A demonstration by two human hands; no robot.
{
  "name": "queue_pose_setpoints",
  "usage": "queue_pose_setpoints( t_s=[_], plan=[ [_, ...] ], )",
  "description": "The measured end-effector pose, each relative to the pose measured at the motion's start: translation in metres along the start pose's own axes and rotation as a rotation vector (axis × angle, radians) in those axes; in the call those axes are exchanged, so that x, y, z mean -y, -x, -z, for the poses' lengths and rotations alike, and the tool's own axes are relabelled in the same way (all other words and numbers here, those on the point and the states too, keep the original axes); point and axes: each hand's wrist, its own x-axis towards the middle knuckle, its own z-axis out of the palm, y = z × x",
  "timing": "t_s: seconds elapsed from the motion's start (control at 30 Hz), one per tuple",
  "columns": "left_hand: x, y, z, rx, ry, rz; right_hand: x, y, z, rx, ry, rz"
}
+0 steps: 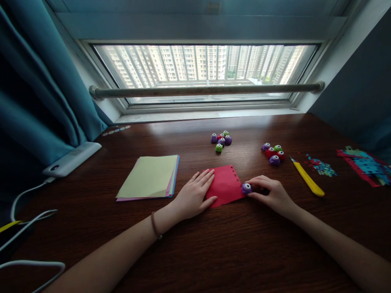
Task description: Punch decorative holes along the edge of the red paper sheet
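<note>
A red sheet of paper lies on the dark wooden desk, with a row of small punched holes along its upper right edge. My left hand rests flat on the sheet's left side, fingers stretched out. At the right edge of the paper, my right hand grips a purple craft punch between thumb and fingers. The punch has a white top with a dark star-like mark and sits against the paper's edge. How far the paper reaches into it cannot be seen.
Left of the sheet is a stack of coloured paper. Two groups of craft punches stand farther back. To the right lie a yellow utility knife, paper confetti and coloured scraps. A white power strip with cables is at left.
</note>
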Motion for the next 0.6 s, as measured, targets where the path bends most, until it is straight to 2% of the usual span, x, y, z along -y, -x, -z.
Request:
queue_pose_setpoints(
  t_s=[0.6],
  plan=[
    [0.0007,0.0009,-0.001,-0.021,0.026,-0.009,-0.0027,0.0011,-0.0023,0.027,0.047,0.057]
  ],
)
